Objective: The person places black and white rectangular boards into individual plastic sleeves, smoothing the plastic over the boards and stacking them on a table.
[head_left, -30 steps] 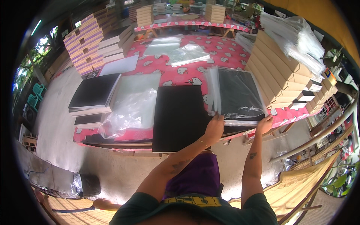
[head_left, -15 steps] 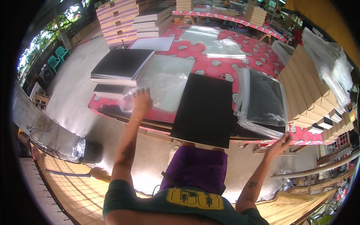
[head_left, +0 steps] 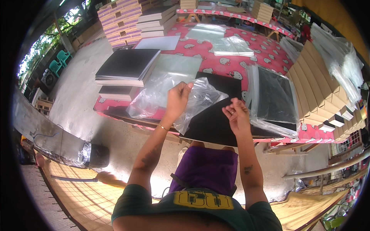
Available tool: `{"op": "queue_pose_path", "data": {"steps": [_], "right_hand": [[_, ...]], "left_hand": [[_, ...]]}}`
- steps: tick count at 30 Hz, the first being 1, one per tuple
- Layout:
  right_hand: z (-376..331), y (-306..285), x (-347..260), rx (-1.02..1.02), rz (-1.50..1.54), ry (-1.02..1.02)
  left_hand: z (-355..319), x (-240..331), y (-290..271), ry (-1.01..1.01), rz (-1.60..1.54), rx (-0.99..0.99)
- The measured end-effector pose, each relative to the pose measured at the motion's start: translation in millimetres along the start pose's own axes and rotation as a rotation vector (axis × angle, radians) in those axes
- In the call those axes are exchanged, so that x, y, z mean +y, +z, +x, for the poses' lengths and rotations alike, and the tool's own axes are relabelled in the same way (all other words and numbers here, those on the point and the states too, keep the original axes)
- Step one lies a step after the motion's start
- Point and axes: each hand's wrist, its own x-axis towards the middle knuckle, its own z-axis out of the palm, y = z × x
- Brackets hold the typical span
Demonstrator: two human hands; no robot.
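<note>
Pinched in the fingers of my left hand (head_left: 179,101) is a clear plastic bag (head_left: 202,94), crumpled and lifted above a black rectangular board (head_left: 210,125). The bag trails down to the left and covers part of the board. My right hand (head_left: 238,117) hovers over the board's right side, close to the bag's tip, with fingers half curled and apart; nothing shows in it. More clear bags (head_left: 175,65) lie flat on the table beyond my left hand. To the right rests a black board in clear plastic (head_left: 271,98).
A pink patterned cloth covers the table (head_left: 266,54). Black-topped stacks (head_left: 127,65) stand at the left, with taller stacks (head_left: 158,23) behind. Folded cardboard pieces (head_left: 318,84) lean at the right under hanging plastic (head_left: 339,57). Another bundle of plastic (head_left: 233,46) lies farther back.
My left hand has moved right and lifted a clear bag over the black board. My right hand has left the wrapped board's corner and come in toward the middle.
</note>
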Motion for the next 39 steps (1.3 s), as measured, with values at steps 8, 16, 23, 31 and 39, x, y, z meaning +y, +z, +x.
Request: {"op": "queue_pose_path", "data": {"steps": [8,16,23,31,39], "right_hand": [[-11,-6,20,-0.115,-0.014,0.365],[-19,8,16,0.034,0.009,0.001],[-45,13,-15,-0.188,0.262,-0.073],[-48,-14,-48,-0.133,0.183,0.095],[-56,61,-91,-0.829,-1.217,-0.400]], "left_hand": [[26,-7,38,-0.030,-0.192,-0.066],[-9,28,53,0.163,-0.092,0.236],[-33,-41,12,-0.050,-0.150,0.227],[-54,-15,-18,0.205,0.290,-0.109],[-23,100,-15,0.382,-0.046,-0.671]]}}
